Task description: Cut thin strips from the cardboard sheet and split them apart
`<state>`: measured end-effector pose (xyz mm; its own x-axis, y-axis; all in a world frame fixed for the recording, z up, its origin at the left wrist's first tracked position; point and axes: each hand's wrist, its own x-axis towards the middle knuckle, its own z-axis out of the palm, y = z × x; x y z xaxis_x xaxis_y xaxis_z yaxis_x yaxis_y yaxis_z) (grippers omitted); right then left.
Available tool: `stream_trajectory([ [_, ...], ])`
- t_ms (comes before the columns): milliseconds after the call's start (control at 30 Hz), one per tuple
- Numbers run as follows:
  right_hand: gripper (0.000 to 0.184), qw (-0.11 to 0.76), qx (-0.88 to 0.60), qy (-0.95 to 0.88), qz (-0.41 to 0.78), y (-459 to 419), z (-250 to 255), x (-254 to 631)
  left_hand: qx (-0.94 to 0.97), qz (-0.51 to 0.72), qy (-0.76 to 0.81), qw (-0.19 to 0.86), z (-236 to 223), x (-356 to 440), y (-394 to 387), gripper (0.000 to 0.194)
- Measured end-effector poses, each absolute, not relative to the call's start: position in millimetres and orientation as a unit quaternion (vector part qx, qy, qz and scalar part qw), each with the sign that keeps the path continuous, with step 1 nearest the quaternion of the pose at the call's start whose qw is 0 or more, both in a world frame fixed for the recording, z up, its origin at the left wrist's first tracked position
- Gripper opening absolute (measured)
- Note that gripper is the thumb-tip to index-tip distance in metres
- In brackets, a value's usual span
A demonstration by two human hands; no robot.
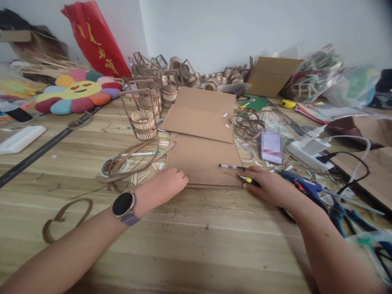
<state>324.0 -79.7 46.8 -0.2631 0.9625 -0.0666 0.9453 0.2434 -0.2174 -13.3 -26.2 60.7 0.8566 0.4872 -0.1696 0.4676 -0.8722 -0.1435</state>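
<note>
A brown cardboard sheet [205, 159] lies flat in front of me, with a creased cardboard piece [202, 108] overlapping its far side. My left hand [171, 182], a watch on its wrist, is closed with curled fingers at the sheet's near left corner, which it covers. Over the near right corner, my right hand [266, 183] has its fingers closed around a yellow and black utility knife [248, 179]. A black pen [231, 166] lies on the cardboard, one end reaching the right fingers. Left of the sheet, brown strips [143, 163] trail over a small white bowl [107, 173].
Small woven baskets [143, 124] with tall handles stand behind. To the right are a phone [271, 147], a white power strip [309, 155], a blue glue gun [301, 183] and pliers [339, 212]. A flower cushion [81, 92] and red bag [96, 38] sit back left.
</note>
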Motion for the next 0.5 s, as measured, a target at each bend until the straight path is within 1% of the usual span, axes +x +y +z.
stream_trajectory([
  [67,0.04,0.037,-0.604,-0.789,0.106,-80.9,45.5,326.0,-0.957,0.125,-0.235,0.111,53.7,-9.7,-29.4,0.026],
  [167,0.044,0.023,-0.606,-0.79,0.092,-85.1,41.6,327.6,-0.952,0.126,-0.228,0.162,43.5,-8.5,-31.1,0.029],
  [333,0.041,-0.007,-0.605,-0.796,0.019,-91.4,38.4,321.0,-0.957,0.079,-0.211,0.183,35.9,-14.9,-27.6,0.029],
  [500,0.041,-0.023,-0.599,-0.8,0.002,-98.0,42.4,313.0,-0.96,0.066,-0.197,0.187,36.9,-20.3,-33.9,0.03],
])
